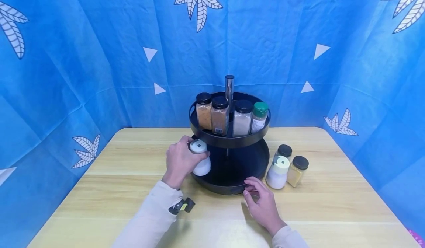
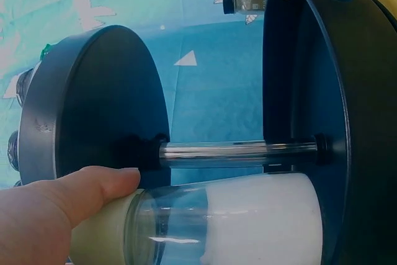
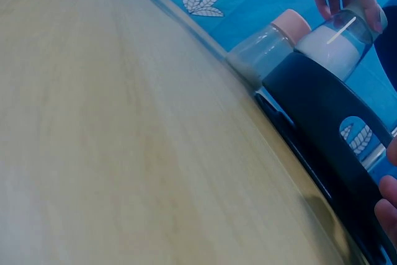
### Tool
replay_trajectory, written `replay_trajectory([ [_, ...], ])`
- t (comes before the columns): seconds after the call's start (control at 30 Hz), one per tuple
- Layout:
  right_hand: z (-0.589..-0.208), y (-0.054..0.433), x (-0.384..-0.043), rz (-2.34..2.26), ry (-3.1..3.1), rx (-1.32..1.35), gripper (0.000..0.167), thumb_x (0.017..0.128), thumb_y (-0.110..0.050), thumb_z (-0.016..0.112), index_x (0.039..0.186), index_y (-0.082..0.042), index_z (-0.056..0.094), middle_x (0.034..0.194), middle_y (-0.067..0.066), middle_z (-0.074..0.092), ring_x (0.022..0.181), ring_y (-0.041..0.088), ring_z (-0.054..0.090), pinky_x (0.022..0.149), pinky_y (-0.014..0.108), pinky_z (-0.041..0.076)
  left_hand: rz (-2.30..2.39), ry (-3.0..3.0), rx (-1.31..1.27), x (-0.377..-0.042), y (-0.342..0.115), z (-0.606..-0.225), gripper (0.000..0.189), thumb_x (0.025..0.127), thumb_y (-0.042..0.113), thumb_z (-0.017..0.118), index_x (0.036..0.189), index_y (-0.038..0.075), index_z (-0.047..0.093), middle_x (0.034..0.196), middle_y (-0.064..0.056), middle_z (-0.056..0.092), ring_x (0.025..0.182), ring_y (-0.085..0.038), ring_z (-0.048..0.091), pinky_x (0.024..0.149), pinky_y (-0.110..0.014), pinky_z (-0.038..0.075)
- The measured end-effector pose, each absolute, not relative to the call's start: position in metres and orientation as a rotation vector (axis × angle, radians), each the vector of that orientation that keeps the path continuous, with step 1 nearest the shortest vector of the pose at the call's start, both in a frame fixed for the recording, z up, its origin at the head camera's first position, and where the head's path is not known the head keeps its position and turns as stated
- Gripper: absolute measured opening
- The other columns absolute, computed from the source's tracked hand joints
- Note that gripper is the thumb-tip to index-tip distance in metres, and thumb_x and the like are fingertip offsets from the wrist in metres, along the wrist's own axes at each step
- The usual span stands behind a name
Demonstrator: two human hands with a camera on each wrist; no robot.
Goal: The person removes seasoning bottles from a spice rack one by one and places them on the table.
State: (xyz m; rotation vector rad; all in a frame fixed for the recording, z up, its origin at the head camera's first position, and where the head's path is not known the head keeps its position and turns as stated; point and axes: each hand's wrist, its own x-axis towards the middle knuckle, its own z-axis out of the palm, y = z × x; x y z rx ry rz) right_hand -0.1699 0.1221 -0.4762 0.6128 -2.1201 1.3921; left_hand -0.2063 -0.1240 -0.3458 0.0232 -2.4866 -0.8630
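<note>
My left hand (image 1: 182, 159) grips a glass shaker jar (image 2: 263, 221) by its pale lid, with white contents in the lower half. The jar is upright over the left side of the lower tray (image 1: 229, 187) of a black two-tier rack, its base close to the tray. At the front right, my right hand (image 1: 262, 203) pinches the lower tray's rim between thumb and fingers. Several spice jars stand on the upper tray (image 1: 229, 142), among them a green-lidded one (image 1: 259, 117) and a black-lidded brown one (image 1: 220, 116).
Right of the rack, on the wooden table (image 1: 332, 211), stand a pale-lidded white shaker (image 1: 277, 174), a yellow spice jar (image 1: 296, 172) and another black-lidded jar (image 1: 283, 151). A pink-lidded jar (image 3: 263, 48) shows beyond the tray in the right wrist view. Blue curtains enclose the table.
</note>
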Motion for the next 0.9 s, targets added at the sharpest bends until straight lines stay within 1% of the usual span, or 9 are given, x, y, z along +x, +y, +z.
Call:
replay_trajectory([
  [0.17, -0.469, 0.119, -0.166, 1.398, -2.095, 0.624, 0.036, 0.070, 0.025, 0.068, 0.102, 0.009, 0.065, 0.110, 0.026, 0.063, 0.077, 0.032, 0.067, 0.067, 0.045, 0.058, -0.863, -2.500, 0.033, -0.203, -0.126, -0.344, 0.055, 0.065, 0.043, 0.085, 0.097, 0.003, 0.063, 0.087, -0.012, 0.070, 0.075, -0.027, 0.066, 0.061, -0.037, 0.055],
  [0.23, -0.471, 0.119, -0.167, 1.395, -2.104, 0.618, 0.036, 0.070, 0.025, 0.068, 0.102, 0.009, 0.065, 0.110, 0.025, 0.063, 0.077, 0.031, 0.067, 0.067, 0.043, 0.058, -0.864, -2.502, 0.041, -0.201, -0.127, -0.344, 0.055, 0.065, 0.044, 0.085, 0.096, 0.004, 0.063, 0.086, -0.011, 0.070, 0.074, -0.026, 0.065, 0.060, -0.036, 0.054],
  [0.4, -0.481, 0.123, -0.172, 1.392, -2.132, 0.609, 0.038, 0.072, 0.021, 0.070, 0.104, 0.002, 0.067, 0.114, 0.014, 0.064, 0.081, 0.021, 0.068, 0.071, 0.037, 0.059, -0.867, -2.501, 0.044, -0.197, -0.130, -0.342, 0.055, 0.066, 0.044, 0.085, 0.097, 0.003, 0.064, 0.086, -0.012, 0.070, 0.073, -0.026, 0.064, 0.059, -0.036, 0.054],
  [0.5, -0.484, 0.125, -0.173, 1.403, -2.124, 0.625, 0.037, 0.073, 0.018, 0.070, 0.105, 0.000, 0.067, 0.116, 0.012, 0.064, 0.082, 0.020, 0.067, 0.071, 0.036, 0.058, -0.858, -2.507, 0.048, -0.194, -0.132, -0.341, 0.056, 0.066, 0.044, 0.085, 0.098, 0.003, 0.064, 0.086, -0.012, 0.070, 0.073, -0.027, 0.064, 0.059, -0.035, 0.054],
  [0.77, -0.482, 0.125, -0.171, 1.412, -2.118, 0.623, 0.036, 0.074, 0.018, 0.070, 0.105, 0.000, 0.067, 0.116, 0.011, 0.064, 0.082, 0.019, 0.067, 0.072, 0.034, 0.058, -0.840, -2.510, 0.064, -0.188, -0.138, -0.339, 0.059, 0.065, 0.044, 0.086, 0.100, 0.002, 0.065, 0.088, -0.013, 0.070, 0.075, -0.028, 0.064, 0.060, -0.037, 0.053],
  [0.9, -0.469, 0.120, -0.165, 1.415, -2.120, 0.609, 0.035, 0.073, 0.022, 0.069, 0.104, 0.005, 0.066, 0.112, 0.020, 0.064, 0.079, 0.028, 0.068, 0.070, 0.041, 0.059, -0.835, -2.505, 0.072, -0.185, -0.142, -0.340, 0.059, 0.065, 0.043, 0.087, 0.101, 0.001, 0.064, 0.090, -0.014, 0.070, 0.077, -0.030, 0.065, 0.062, -0.039, 0.054],
])
